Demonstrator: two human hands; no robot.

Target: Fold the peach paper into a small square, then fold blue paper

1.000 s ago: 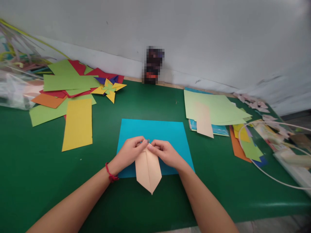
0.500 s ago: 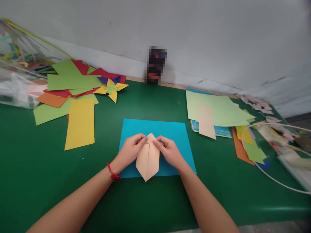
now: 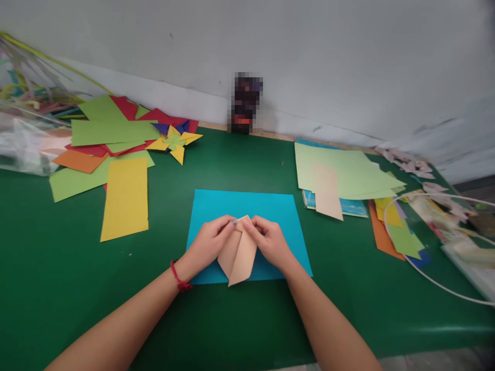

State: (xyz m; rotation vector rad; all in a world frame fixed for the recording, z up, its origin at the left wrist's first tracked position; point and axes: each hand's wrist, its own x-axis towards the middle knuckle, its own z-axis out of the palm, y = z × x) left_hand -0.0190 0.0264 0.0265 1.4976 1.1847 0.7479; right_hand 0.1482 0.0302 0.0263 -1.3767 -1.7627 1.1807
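A piece of pale peach folded paper (image 3: 243,257) is held between both hands above a blue sheet (image 3: 247,202). My left hand (image 3: 211,239) pinches its upper left edge, and a red bracelet (image 3: 180,278) circles that wrist. On the upper right edge, my right hand (image 3: 270,239) closes with the thumb lying across the front. A centre crease runs down the paper to a pointed lower end that hangs toward me. The fingers behind the paper are hidden.
Coloured paper sheets (image 3: 116,131), a yellow sheet (image 3: 126,201) and a folded paper star (image 3: 176,141) lie left. Light green sheets (image 3: 348,175) and a white cable (image 3: 394,242) are right. A pixelated dark object (image 3: 246,103) leans on the wall. All rest on a green table (image 3: 232,330).
The folded paper has bent along its centre crease, its left half now tilted and shaded. Its top has shifted slightly right and down between the fingers.
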